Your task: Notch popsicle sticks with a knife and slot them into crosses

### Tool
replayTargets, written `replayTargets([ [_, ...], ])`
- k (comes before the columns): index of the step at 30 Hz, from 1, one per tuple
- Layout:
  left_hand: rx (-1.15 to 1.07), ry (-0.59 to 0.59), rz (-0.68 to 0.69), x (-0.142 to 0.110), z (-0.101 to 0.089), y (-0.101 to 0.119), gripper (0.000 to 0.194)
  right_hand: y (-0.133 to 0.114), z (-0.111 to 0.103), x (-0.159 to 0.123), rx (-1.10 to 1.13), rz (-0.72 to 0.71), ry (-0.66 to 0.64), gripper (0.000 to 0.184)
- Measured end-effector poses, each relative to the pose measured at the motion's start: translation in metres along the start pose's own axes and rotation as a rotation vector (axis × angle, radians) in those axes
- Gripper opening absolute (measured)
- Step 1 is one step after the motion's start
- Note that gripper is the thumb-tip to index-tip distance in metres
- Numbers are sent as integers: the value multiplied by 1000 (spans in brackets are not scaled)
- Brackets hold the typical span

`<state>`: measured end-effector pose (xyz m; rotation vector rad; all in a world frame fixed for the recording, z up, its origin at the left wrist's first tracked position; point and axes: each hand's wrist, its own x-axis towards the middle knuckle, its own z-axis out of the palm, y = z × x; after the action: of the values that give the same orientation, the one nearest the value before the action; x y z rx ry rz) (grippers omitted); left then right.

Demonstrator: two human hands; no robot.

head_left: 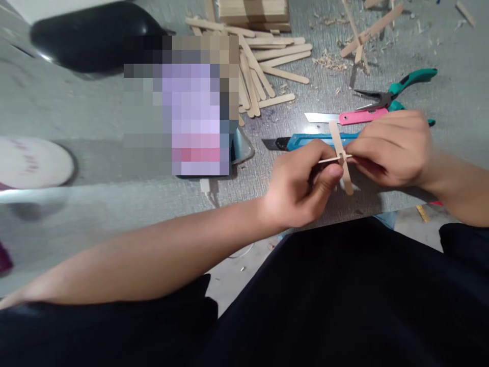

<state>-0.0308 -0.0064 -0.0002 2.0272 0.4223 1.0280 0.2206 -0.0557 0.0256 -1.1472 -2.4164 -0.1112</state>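
Between my two hands two wooden craft sticks cross each other. One craft stick (347, 179) shows its flat face, tilted nearly upright in the view; the other runs edge-on from hand to hand. My left hand (301, 186) is closed, thumb and fingers pinching the edge-on stick left of the crossing. On the other side, my right hand (393, 145) is closed with its fingertips at that stick's right end. Just behind them lie a blue utility knife (305, 141) with its blade out and a pink craft knife (361, 116), both partly covered by my right hand.
Green-handled pliers (389, 97) lie beyond the right hand. Loose craft sticks (263, 66) are heaped at the back, near a stacked bundle (254, 12). Joined sticks (359, 41) and wood shavings (330, 61) are at the back right. A black case (95, 35) sits at the far left.
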Motion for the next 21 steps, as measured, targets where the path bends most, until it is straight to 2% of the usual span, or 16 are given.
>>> replayTargets([
  [3,-31,16,28,0,0,1,23,0,-1,3,43,-72,118,22],
  [7,-65,38,57,-1,2,0,17,1,0,4,139,-83,218,13],
  [9,-74,52,81,0,3,-2,16,4,0,1,139,-81,210,15],
  [14,-56,105,88,0,4,-4,11,9,0,-7,115,-21,50,28],
  [21,-212,157,-55,-3,5,1,21,11,3,-6,160,-31,165,20],
])
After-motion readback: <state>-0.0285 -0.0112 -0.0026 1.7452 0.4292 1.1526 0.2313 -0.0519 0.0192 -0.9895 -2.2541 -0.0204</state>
